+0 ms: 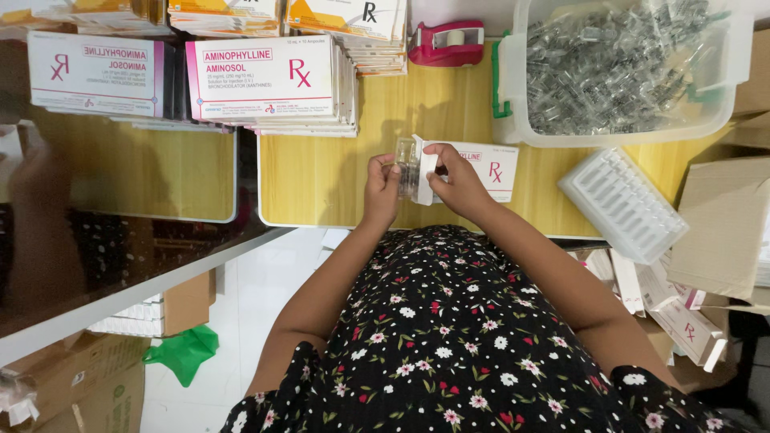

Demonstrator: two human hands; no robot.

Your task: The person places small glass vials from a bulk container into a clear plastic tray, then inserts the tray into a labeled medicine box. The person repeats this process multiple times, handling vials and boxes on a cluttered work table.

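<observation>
Two hands work a clear tray into a small white carton at frame centre.

Nearest, the left hand (382,186) pinches the clear tray (407,167) by its outer end; the right hand (459,183) grips the carton (481,170) at its open flap. The tray's long axis runs upright in frame, the carton's mouth just right of it, both hands touching. Right of centre lies an empty white ribbed tray (622,204). Farther up: stacked white-and-pink cartons (261,80) upper left, a red tape dispenser (447,42) top centre, a clear bin (513,120) of ampoules upper right.
</observation>
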